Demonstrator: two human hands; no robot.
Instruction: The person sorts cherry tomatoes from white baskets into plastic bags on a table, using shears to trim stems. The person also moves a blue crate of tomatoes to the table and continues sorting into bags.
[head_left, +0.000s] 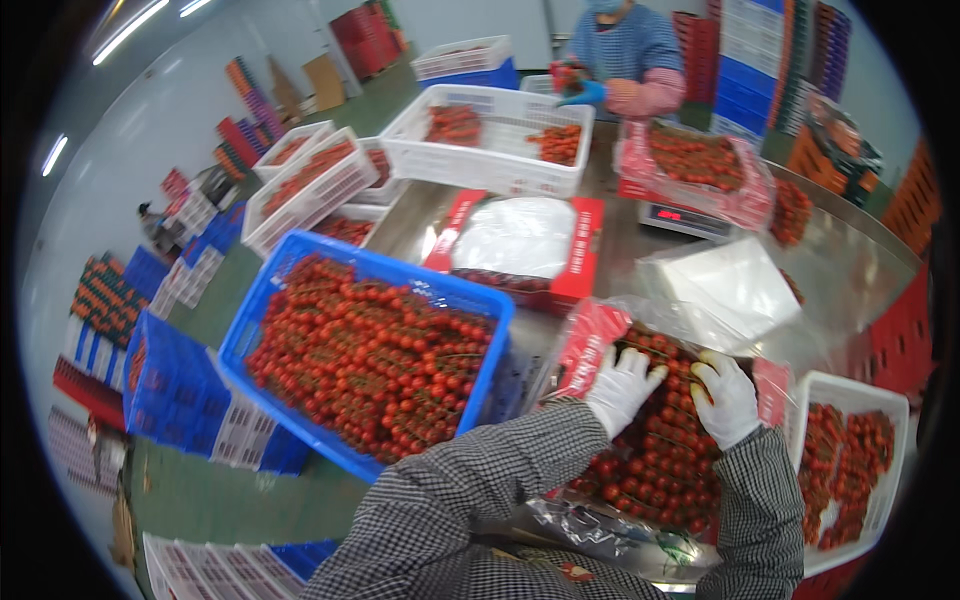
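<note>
Both my hands wear white gloves and rest on vine cherry tomatoes (660, 457) in a carton lined with clear plastic, close in front of me. My left hand (621, 390) touches the upper left of the tomatoes, fingers spread and thumb pointing right. On the upper right, my right hand (726, 401) has its fingers bent down onto the fruit. Whether either hand grips a vine cannot be made out. Red printed carton flaps (592, 349) under the film stand beside my left hand. A stack of white sheets (731, 289) in a clear bag lies just beyond the carton.
A blue crate (480, 296) of vine tomatoes stands left, a white crate (892, 405) right. Beyond are a red carton (586, 247) covered with a white sheet, a lined carton (634, 176) on a scale (686, 221), and a white crate (480, 172). A co-worker (637, 45) stands opposite.
</note>
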